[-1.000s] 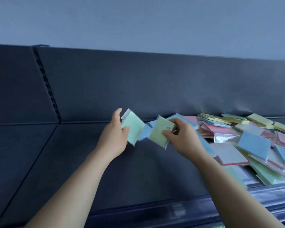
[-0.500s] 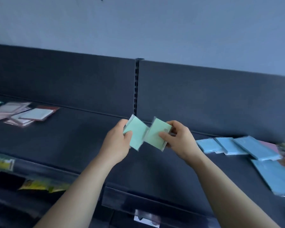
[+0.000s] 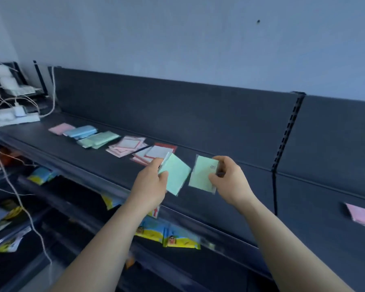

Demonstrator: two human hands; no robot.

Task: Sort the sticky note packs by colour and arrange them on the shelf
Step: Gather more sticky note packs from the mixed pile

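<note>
My left hand (image 3: pixel 150 184) pinches one green pack (image 3: pixel 176 175) and my right hand (image 3: pixel 228 180) pinches another green pack (image 3: pixel 201 173), both above the dark shelf (image 3: pixel 198 199).

This looks like a small shop, likely its stationery aisle. The dark metal shelf (image 3: pixel 51 144) is retail gondola racking: flat back panels (image 3: pixel 177 114) meet at a slotted upright (image 3: pixel 287 131), and a front rail (image 3: pixel 230 234) runs along the shelf edge. Wrapped sticky note packs (image 3: pixel 98 139) lie on it in colour groups, and bright printed packets (image 3: pixel 181 240) (yellow and blue) fill the shelf below.
</note>
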